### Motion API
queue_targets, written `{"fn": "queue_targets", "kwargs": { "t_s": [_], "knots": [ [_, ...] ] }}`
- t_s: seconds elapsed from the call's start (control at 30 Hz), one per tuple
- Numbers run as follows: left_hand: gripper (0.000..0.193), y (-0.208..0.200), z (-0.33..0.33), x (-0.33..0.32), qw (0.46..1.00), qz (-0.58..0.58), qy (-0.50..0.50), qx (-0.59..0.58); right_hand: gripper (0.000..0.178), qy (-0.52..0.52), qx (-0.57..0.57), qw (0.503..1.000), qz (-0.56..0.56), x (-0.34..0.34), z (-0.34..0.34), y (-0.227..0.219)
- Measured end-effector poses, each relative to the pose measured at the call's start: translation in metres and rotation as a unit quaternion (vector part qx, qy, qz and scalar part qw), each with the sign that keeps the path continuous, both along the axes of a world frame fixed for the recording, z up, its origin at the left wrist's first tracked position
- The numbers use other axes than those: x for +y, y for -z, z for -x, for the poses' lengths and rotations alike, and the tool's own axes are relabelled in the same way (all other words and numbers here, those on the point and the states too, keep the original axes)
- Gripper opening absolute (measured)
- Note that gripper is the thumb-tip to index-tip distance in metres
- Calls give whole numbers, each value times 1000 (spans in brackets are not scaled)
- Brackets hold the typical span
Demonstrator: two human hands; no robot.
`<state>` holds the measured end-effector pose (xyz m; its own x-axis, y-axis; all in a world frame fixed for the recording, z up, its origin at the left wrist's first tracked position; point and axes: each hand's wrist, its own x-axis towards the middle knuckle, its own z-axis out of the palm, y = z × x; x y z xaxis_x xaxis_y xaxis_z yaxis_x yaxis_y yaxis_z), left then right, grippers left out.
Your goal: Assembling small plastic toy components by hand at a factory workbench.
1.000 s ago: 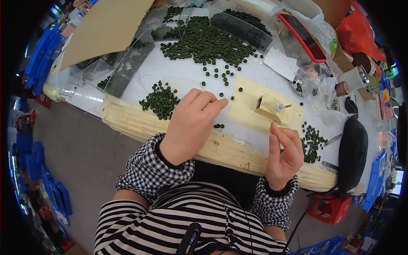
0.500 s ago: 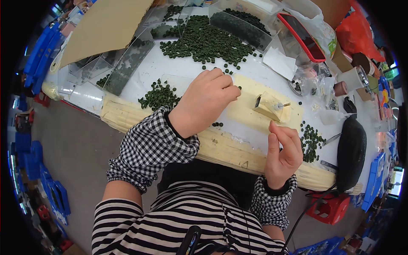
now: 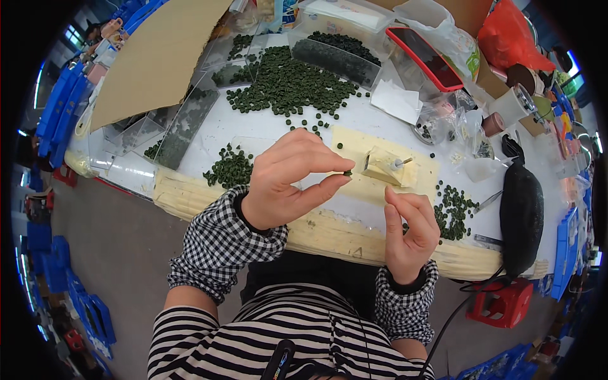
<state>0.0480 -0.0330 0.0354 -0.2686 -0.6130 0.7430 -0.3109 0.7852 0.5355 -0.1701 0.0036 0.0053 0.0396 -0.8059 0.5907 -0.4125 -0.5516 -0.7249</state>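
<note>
Between the thumb and forefinger of my left hand (image 3: 292, 178) is a small dark green round piece (image 3: 348, 173). My right hand (image 3: 411, 234) has its thumb and forefinger close together in a pinch; whatever is in it, if anything, is too small to make out. Just beyond the right fingertips stands a tape-wrapped block (image 3: 386, 166) with a thin metal pin (image 3: 405, 161) sticking out of its side. One loose green piece (image 3: 340, 145) lies on the yellowish mat (image 3: 354, 138) by the block. A small heap of similar pieces (image 3: 228, 168) is left of my left hand.
A large green heap (image 3: 285, 82) spreads at the back, beside a clear bin of pieces (image 3: 335, 60). More pieces (image 3: 453, 212) lie right of my right hand, near a black bag (image 3: 521, 212). A red-cased phone (image 3: 425, 59) leans at the back right. Cardboard (image 3: 158, 57) covers trays at left.
My left hand has turned and drawn back slightly from the mat, its pinched green piece now showing. My right hand keeps its pinch near the block. The whole view has shifted a little.
</note>
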Motion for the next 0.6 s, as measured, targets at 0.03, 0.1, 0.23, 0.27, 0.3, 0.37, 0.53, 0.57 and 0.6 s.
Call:
{"fn": "queue_targets", "kwargs": {
  "t_s": [0.03,0.1,0.23,0.27,0.3,0.37,0.53,0.57,0.6],
  "knots": [
    [25,1,0,0,1000,10,-1,-1,27,-1,-1,1000,2,0,0,0],
    [25,1,-1,0,1000,29,-3,-4,27,-2,-1,1000,4,0,-1,0],
    [27,0,-2,1,998,53,-6,-21,27,-1,0,1000,3,0,0,1],
    [27,0,-2,1,998,61,-8,-24,27,-1,0,1000,3,0,0,1],
    [28,0,-2,1,997,69,-9,-27,27,-1,-1,1000,2,0,0,1],
    [28,0,-2,2,997,73,-10,-31,27,-2,2,1000,6,0,0,1],
    [28,-1,-2,3,996,83,-18,-41,27,-3,4,1000,4,0,0,0],
    [28,0,-2,3,995,84,-18,-41,27,-3,4,1000,4,0,0,-1],
    [28,0,-2,3,995,84,-19,-42,28,-3,4,1000,3,0,0,-1]
  ]
}}
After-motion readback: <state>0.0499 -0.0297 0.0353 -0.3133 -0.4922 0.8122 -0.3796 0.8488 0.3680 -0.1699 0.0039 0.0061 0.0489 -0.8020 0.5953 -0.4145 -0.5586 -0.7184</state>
